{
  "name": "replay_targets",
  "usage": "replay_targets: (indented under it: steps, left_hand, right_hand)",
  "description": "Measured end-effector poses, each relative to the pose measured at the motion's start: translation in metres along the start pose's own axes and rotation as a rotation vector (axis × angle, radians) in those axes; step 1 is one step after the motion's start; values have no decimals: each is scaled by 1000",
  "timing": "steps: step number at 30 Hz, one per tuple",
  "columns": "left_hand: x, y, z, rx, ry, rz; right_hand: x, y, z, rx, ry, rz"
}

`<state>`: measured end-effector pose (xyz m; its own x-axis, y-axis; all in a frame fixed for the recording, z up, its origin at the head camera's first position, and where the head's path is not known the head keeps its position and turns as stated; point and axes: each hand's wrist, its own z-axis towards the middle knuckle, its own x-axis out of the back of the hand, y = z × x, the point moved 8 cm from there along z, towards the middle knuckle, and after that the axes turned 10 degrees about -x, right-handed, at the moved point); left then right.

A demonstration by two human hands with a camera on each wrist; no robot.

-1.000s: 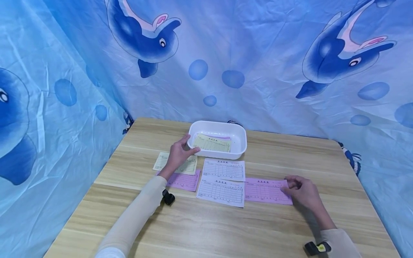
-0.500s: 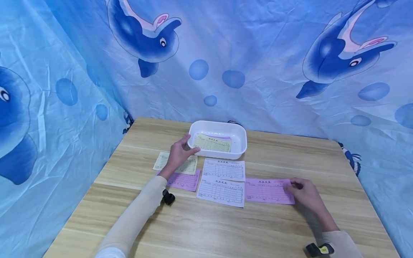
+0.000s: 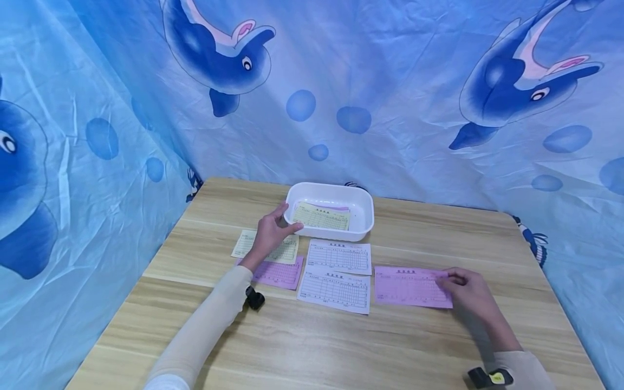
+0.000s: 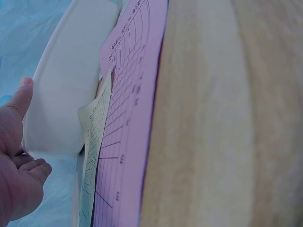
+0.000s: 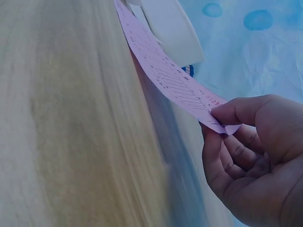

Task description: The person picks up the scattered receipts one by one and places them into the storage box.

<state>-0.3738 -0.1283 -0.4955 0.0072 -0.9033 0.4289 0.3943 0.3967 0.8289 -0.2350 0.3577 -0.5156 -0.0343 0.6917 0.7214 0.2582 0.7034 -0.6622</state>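
My right hand point(image 3: 470, 292) pinches the right end of a pink printed slip point(image 3: 407, 287) between thumb and fingers. The right wrist view shows this end of the pink slip point(image 5: 165, 78) raised and bowed above the table. At the near left corner of a white plastic tray point(image 3: 361, 219), my left hand point(image 3: 270, 233) holds the rim and side with thumb and fingers. Inside the tray lies a yellow slip point(image 3: 322, 216) with a pink edge showing behind it. Two white slips point(image 3: 336, 292) lie in front of the tray, one overlapping the other.
Beneath the left forearm lie a yellow slip point(image 3: 244, 244) and another pink slip point(image 3: 280, 275), partly covered. These stand on a wooden table point(image 3: 331, 352). A blue dolphin-print cloth point(image 3: 390, 54) hangs behind and at the sides.
My right hand has drawn the pink slip rightward, out from beside the white slips, and a gap now shows between them. The left hand and the tray have stayed in place.
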Motion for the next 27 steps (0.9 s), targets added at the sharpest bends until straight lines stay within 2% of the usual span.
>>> replay_targets:
  steps: [8,16,21,27]
  left_hand:
    - [0,0,0,6,-5,7]
    - [0,3,0,6,-11,2]
    - [1,3,0,23,-11,11]
    - [0,2,-1,37,-19,2]
  right_hand:
    - [8,2,-1,-51,-25,48]
    - [15,-6,-2,-53,-32,133]
    - [17,-10,0,-59,-19,183]
    - [23,-19,-1,-30,46,216]
